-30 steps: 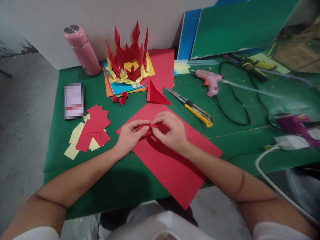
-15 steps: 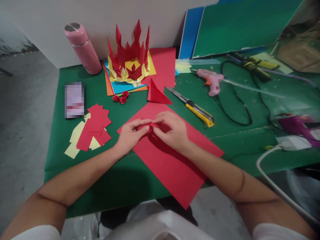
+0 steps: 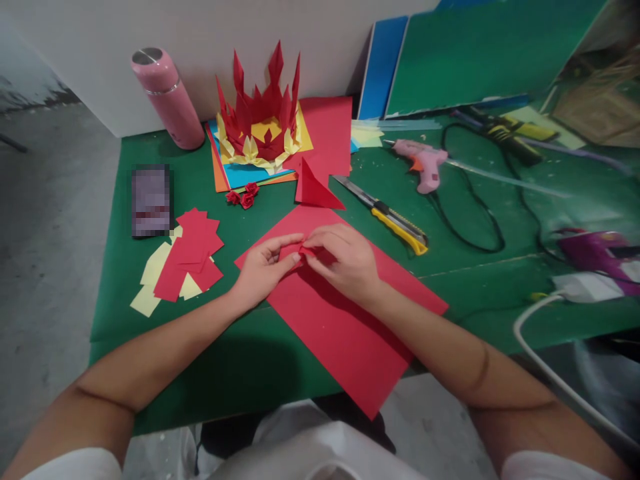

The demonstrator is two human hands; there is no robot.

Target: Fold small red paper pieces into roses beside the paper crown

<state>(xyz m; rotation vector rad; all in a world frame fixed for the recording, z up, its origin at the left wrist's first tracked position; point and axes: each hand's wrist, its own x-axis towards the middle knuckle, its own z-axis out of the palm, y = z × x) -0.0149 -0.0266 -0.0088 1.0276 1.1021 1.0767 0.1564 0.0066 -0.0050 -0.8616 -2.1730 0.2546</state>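
Both hands meet over a large red paper sheet point(image 3: 345, 333) lying on the green table point(image 3: 240, 360). My left hand point(image 3: 263, 267) pinches one side of a small folded red paper piece point(image 3: 295, 252). My right hand point(image 3: 345, 257) pinches its other side with fingers curled. Most of the small piece is hidden by the fingers. A folded red triangle point(image 3: 313, 190) lies just beyond the hands.
Cut red and yellow paper squares point(image 3: 183, 260) lie to the left, beside a phone point(image 3: 150, 200). A pink bottle point(image 3: 167, 97), a red-and-yellow paper crown point(image 3: 260, 120), tiny red paper roses point(image 3: 241, 195), a yellow utility knife point(image 3: 387, 217), a pink glue gun point(image 3: 420, 163) and cables sit further back.
The fingers have shifted slightly on the small red piece; the hands stay in the same place over the red sheet.
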